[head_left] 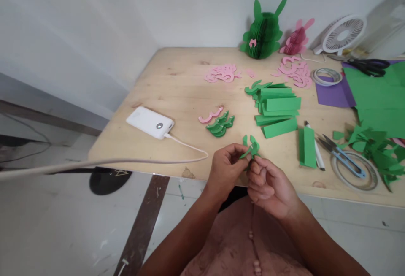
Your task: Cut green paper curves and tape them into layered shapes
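Near the table's front edge, my left hand and my right hand meet around a small green paper piece. Fingers of both hands are closed on it, and its curved ends stick up above them. Just beyond my left hand lie a small stack of scalloped green paper pieces and a wavy pink strip. Folded green paper strips are piled farther back to the right. One folded green piece rests beside a white marker.
A white power bank with its cable lies left. Blue scissors rest over a tape roll, near green scraps. Behind stand a green paper rabbit, a pink one and a white fan.
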Motion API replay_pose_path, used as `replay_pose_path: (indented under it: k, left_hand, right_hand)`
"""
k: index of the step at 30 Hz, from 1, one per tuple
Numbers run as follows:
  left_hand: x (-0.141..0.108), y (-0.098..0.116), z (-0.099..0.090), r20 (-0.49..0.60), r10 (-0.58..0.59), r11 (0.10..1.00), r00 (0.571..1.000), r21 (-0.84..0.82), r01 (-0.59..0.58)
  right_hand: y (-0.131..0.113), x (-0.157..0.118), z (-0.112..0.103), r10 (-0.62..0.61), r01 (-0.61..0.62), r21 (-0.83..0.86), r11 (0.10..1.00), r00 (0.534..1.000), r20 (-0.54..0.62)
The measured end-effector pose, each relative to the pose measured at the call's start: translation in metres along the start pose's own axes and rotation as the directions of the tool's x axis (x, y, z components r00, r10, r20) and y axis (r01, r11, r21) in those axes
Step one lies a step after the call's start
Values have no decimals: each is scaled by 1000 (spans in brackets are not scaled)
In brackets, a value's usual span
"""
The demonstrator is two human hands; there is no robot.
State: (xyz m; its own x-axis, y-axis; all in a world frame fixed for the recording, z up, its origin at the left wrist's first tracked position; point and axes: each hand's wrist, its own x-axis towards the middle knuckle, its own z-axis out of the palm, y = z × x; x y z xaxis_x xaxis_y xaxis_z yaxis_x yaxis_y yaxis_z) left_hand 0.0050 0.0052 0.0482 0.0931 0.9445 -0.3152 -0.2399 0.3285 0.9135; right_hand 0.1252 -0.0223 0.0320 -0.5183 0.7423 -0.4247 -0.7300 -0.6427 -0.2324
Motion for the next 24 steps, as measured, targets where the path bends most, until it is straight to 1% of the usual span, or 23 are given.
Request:
replay_pose_path:
  k: [8,12,15,17,18,19,20,22,24]
  left_hand:
    - [0,0,0,-6,-11,1000,1000,-6,11]
    - [0,0,1,-22,-8,1000,1000,-5,8]
    - [0,1,1,-44,-9,1000,999,-29,8]
    - [0,1,1,-50,-22,998,999,-56,19]
    - [1,1,1,-51,-31,997,998,-66,28]
    - [1,1,0,-50,-41,997,998,-74,37]
    - [1,0,0,-50,-49,996,998,-79,45]
    - [1,0,0,-41,-61,994,997,-94,57]
    - [1,0,0,-22,-75,991,997,-115,72]
  right_hand:
    - [1,0,1,-3,3,2,1000,1000,-13]
    - [0,0,2,-22,21,-30,999,999,-23]
    - [0,-2,3,-65,60,-88,994,996,-54]
    - [0,-4,3,-144,126,-173,977,985,-97]
    - [0,-5,3,-211,177,-242,954,970,-124]
    - [0,-7,3,-298,237,-328,915,943,-150]
    - [0,-8,3,-395,294,-425,856,903,-171]
    - [0,-11,3,-595,381,-622,684,785,-173]
    - [0,-14,3,-744,400,-781,480,657,-121]
